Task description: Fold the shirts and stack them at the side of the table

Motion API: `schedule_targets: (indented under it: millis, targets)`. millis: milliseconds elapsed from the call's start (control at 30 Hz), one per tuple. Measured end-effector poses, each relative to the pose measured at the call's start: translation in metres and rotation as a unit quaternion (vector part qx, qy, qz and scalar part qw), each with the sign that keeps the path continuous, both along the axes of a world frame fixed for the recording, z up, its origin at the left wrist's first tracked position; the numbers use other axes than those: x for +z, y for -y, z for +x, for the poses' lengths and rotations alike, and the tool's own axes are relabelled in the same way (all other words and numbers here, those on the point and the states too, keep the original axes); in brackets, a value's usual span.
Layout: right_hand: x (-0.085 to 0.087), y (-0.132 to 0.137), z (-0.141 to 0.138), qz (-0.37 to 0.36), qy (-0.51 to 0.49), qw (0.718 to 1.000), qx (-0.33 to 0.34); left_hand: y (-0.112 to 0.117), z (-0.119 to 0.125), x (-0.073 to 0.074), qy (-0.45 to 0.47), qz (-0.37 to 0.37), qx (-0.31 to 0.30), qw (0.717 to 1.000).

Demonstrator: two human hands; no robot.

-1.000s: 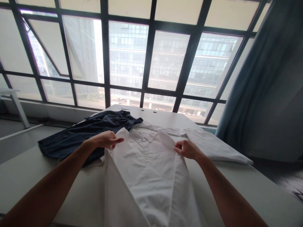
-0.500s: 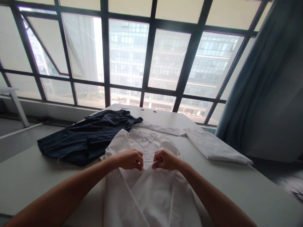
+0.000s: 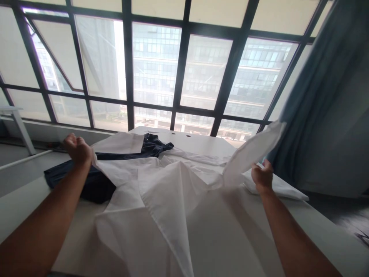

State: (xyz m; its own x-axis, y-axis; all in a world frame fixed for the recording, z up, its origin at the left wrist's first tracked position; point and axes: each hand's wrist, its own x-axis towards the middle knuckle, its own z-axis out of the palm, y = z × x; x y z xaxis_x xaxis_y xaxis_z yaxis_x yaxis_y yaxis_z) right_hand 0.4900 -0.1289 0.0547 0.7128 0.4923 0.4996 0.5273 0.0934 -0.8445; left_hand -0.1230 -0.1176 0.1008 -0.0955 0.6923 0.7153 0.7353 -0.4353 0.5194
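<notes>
A white shirt [image 3: 164, 192] is spread in front of me on the white table, its cloth creased and partly lifted. My left hand [image 3: 77, 149] is raised at the far left, fingers curled closed on the shirt's edge. White cloth from that side stretches over the dark navy garment [image 3: 157, 144]. Out to the right, my right hand [image 3: 262, 176] has curled fingers against the lower edge of a raised white sleeve [image 3: 250, 152]. The sleeve's end sticks up beyond this hand, blurred by motion. The shirt's collar is hidden under the lifted cloth.
Behind my right hand lies a folded white garment [image 3: 284, 186] on the table [image 3: 311, 234]. Large dark-framed windows [image 3: 155, 65] stand beyond the table. A blue-grey curtain [image 3: 311, 96] hangs at the right, and a white table leg [image 3: 24, 132] shows at the left.
Both hands have moved apart from the middle of the white shirt, left hand far left, right hand far right. The folded-over parts have swung outward and cover some of the navy garment.
</notes>
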Motion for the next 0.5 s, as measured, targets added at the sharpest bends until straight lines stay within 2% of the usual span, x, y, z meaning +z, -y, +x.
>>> schedule_targets:
  millis: [33, 67, 100, 133, 200, 300, 400, 500]
  targets:
    - [-0.002, 0.001, -0.015, -0.005, 0.050, 0.998, 0.034, -0.002, 0.006, -0.003, 0.024, 0.053, 0.062, 0.996]
    - [-0.003, 0.003, -0.034, -0.009, 0.100, 0.990, 0.099, -0.003, 0.016, -0.006, 0.034, 0.097, 0.105, 0.989]
    - [-0.005, 0.007, -0.055, -0.014, 0.149, 0.972, 0.178, -0.004, 0.030, -0.010, 0.020, 0.122, 0.119, 0.985]
    - [-0.007, 0.011, -0.077, -0.026, 0.193, 0.948, 0.252, -0.004, 0.047, -0.016, -0.034, 0.105, 0.076, 0.991]
    - [-0.012, 0.021, -0.119, -0.064, 0.251, 0.893, 0.368, 0.000, 0.086, -0.032, -0.156, 0.010, -0.064, 0.986]
    - [-0.022, 0.036, -0.160, -0.136, 0.300, 0.811, 0.483, 0.011, 0.137, -0.060, -0.309, -0.085, -0.218, 0.922]
    - [-0.025, 0.043, -0.166, -0.247, 0.282, 0.728, 0.574, 0.026, 0.160, -0.076, -0.370, -0.145, -0.330, 0.856]
    - [-0.019, 0.043, -0.145, -0.368, 0.174, 0.657, 0.635, 0.043, 0.168, -0.073, -0.344, -0.201, -0.416, 0.817]
